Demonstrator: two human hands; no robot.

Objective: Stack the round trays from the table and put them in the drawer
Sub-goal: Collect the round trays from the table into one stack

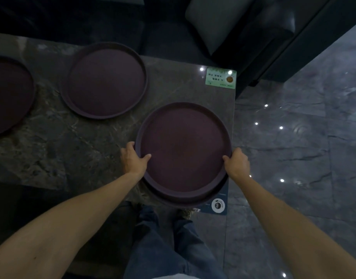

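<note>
Stone table (76,141) seen from above. Far-left tray (8,95), cut by the frame edge, and middle tray (105,80) lie flat, apart, both empty. Left hand (133,160) grips the left rim of the top tray (184,148), thumb inside. This empty tray sits on a lower tray (217,195) at the near right corner. Right hand (237,163) grips the right rim. Green card (221,78) lies at the far right corner.

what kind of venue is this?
Likely a lounge or restaurant seating area: dark leather sofa beside a marble-look table, identical round serving trays, and a printed green card on the tabletop.
</note>
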